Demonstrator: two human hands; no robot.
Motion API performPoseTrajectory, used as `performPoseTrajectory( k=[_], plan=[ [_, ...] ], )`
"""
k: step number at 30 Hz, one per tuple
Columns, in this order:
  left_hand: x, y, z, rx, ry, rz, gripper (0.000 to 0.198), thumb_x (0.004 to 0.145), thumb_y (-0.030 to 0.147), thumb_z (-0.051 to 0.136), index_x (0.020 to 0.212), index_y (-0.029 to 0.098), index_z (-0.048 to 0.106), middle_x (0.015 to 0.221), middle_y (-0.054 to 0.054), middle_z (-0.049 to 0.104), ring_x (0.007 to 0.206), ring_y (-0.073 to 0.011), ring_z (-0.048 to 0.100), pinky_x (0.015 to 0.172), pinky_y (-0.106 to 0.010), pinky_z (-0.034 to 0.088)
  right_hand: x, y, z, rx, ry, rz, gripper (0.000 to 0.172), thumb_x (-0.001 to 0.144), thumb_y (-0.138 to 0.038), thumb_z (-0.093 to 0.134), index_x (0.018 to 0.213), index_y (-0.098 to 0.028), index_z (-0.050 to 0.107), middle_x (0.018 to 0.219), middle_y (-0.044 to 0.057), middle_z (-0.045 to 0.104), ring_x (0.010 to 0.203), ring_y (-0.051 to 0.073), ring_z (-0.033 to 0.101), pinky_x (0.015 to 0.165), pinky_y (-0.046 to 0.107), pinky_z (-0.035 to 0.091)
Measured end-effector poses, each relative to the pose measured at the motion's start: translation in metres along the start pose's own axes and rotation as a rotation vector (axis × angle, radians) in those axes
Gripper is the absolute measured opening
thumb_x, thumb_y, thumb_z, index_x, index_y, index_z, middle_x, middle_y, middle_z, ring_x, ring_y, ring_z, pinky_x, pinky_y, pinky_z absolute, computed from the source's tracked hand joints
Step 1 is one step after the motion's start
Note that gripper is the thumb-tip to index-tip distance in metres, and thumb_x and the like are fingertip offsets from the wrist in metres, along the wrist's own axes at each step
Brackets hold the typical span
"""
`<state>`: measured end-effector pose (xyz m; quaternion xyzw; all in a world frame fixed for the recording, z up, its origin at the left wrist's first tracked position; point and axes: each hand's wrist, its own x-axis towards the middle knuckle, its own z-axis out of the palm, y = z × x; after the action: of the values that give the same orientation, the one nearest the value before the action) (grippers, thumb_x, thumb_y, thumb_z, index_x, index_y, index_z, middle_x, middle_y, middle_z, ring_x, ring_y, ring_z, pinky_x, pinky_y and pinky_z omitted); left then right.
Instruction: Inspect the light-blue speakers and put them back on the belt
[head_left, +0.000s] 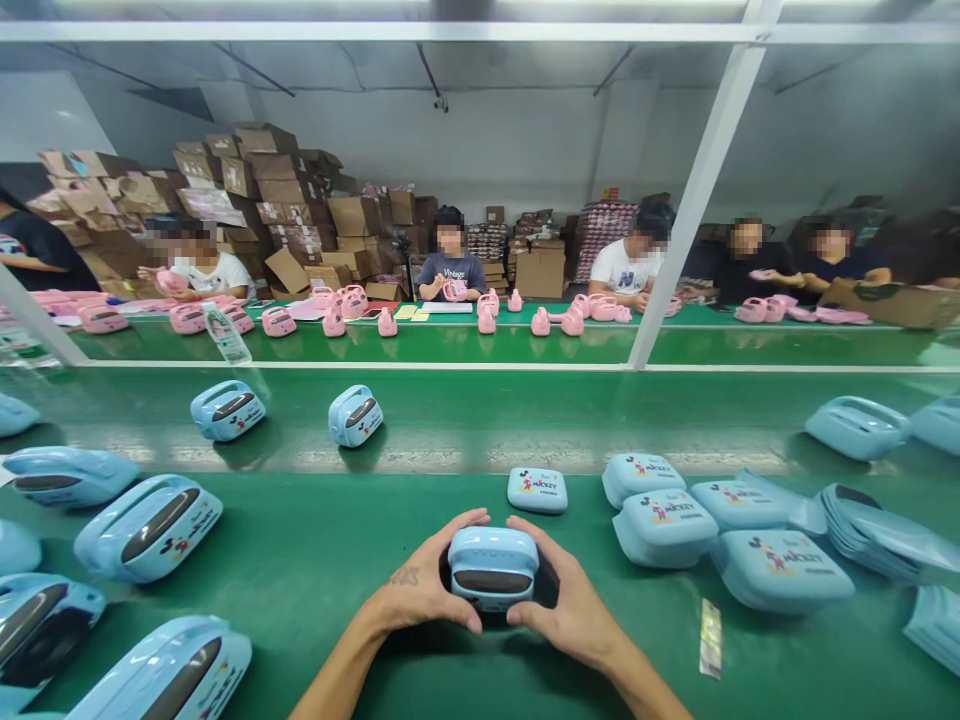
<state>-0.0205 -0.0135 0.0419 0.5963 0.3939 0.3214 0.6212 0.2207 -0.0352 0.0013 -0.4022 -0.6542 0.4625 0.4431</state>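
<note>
A light blue device [493, 566] with a dark oval slot sits on the green table [337, 560] right in front of me. My left hand [424, 585] wraps its left side, thumb along the front. My right hand [562, 600] grips its right side in the same way. Just beyond it lies a small blue square lid [537, 489] with a cartoon mouse print. Both hands are closed on the device.
Several blue devices [146, 525] crowd the left. Blue printed cases [664, 525] and plastic bags [877, 525] lie to the right. Two blue devices [355, 415] ride the green belt beyond. Several people sit across a far table with pink devices [487, 312]. A small label strip [709, 637] lies at right.
</note>
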Motion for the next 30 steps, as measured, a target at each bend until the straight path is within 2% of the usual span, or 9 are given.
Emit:
performPoseTrajectory(
  k=[5, 17, 22, 25, 30],
  plan=[
    [0.002, -0.004, -0.004, 0.004, -0.01, 0.009, 0.115, 0.041, 0.03, 0.101, 0.144, 0.03, 0.049, 0.152, -0.013, 0.049, 0.136, -0.038, 0.049, 0.119, -0.052, 0.029, 0.001, 0.002, 0.0, 0.014, 0.0, -0.019, 0.089, 0.064, -0.038, 0.089, 0.144, -0.023, 0.053, 0.142, 0.014, 0.06, 0.131, 0.037, 0.056, 0.112, 0.053, 0.042],
    [0.002, 0.001, -0.001, 0.015, 0.003, -0.028, 0.107, 0.044, 0.025, 0.097, 0.141, 0.029, 0.051, 0.145, -0.011, 0.057, 0.127, -0.0343, 0.057, 0.114, -0.048, 0.039, 0.002, 0.002, -0.001, 0.009, -0.007, -0.021, 0.09, 0.063, -0.039, 0.089, 0.144, -0.023, 0.052, 0.143, 0.014, 0.059, 0.133, 0.037, 0.054, 0.114, 0.054, 0.039],
    [0.005, 0.004, 0.003, 0.039, 0.053, -0.028, 0.085, 0.051, 0.032, 0.094, 0.128, 0.026, 0.059, 0.123, -0.008, 0.071, 0.115, -0.0332, 0.065, 0.104, -0.045, 0.048, 0.004, 0.003, 0.005, 0.016, 0.062, -0.02, 0.085, 0.063, -0.035, 0.088, 0.141, -0.024, 0.056, 0.135, 0.012, 0.066, 0.125, 0.035, 0.06, 0.11, 0.051, 0.044],
    [0.008, 0.005, 0.005, 0.059, 0.084, -0.028, 0.077, 0.051, 0.035, 0.093, 0.121, 0.024, 0.062, 0.112, -0.006, 0.074, 0.108, -0.0322, 0.067, 0.097, -0.043, 0.052, 0.008, 0.001, 0.009, 0.042, 0.092, -0.012, 0.079, 0.063, -0.035, 0.088, 0.136, -0.023, 0.059, 0.125, 0.009, 0.071, 0.117, 0.033, 0.065, 0.105, 0.047, 0.049],
    [0.01, 0.011, 0.009, 0.039, 0.106, -0.019, 0.074, 0.048, 0.035, 0.094, 0.114, 0.023, 0.064, 0.105, -0.005, 0.075, 0.103, -0.032, 0.068, 0.095, -0.043, 0.052, 0.012, -0.007, 0.011, 0.172, 0.044, 0.005, 0.073, 0.063, -0.033, 0.085, 0.131, -0.02, 0.06, 0.119, 0.007, 0.073, 0.111, 0.031, 0.068, 0.1, 0.042, 0.052]
  ],
)
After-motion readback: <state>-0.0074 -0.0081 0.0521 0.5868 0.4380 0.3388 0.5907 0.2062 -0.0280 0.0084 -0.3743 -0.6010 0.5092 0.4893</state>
